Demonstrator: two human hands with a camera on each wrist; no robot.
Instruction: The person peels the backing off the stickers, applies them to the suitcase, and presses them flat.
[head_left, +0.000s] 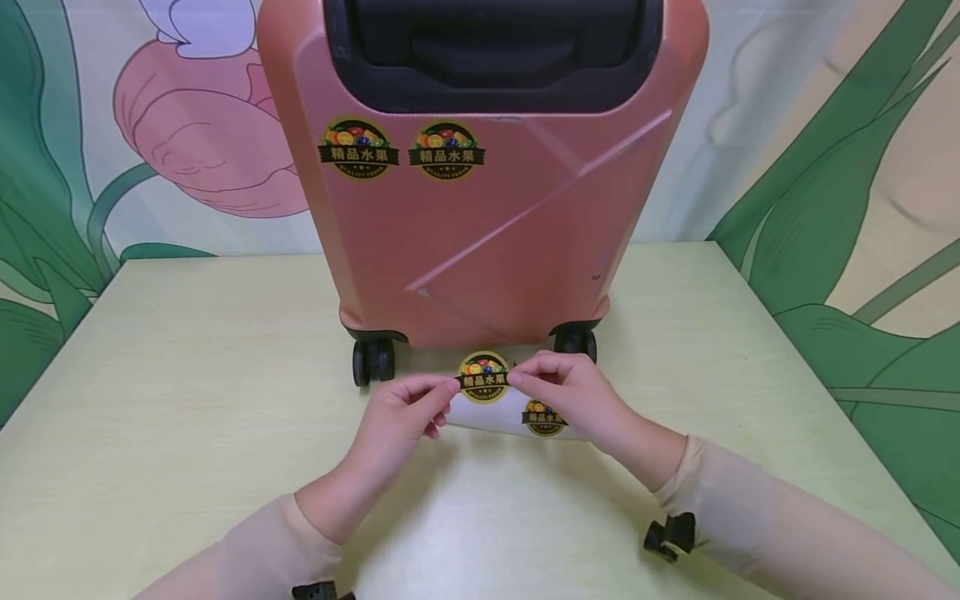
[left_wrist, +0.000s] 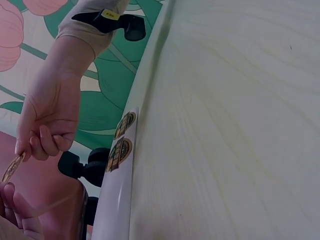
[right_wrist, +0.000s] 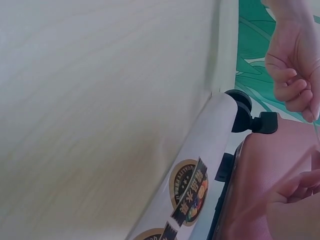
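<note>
A round black-and-gold fruit sticker (head_left: 483, 377) is stretched between both hands above the table. My left hand (head_left: 397, 419) pinches its left end between thumb and forefinger, and my right hand (head_left: 581, 396) pinches the right end. In the left wrist view the loose sticker (left_wrist: 12, 167) appears nearly edge-on. Below the hands lies a white backing sheet (head_left: 480, 417) with more of these stickers, one (head_left: 543, 418) partly covered by my right hand. Behind stands a pink suitcase (head_left: 495, 233), upright, bearing two matching stickers side by side at its upper left, one (head_left: 359, 149) left of the other (head_left: 447, 151).
The suitcase's black wheels (head_left: 372, 360) rest on the pale wooden table (head_left: 187, 375), close behind the hands. A curtain with painted leaves and flowers (head_left: 217, 125) hangs at the back. Each sleeve carries a black wrist mount (head_left: 670, 536).
</note>
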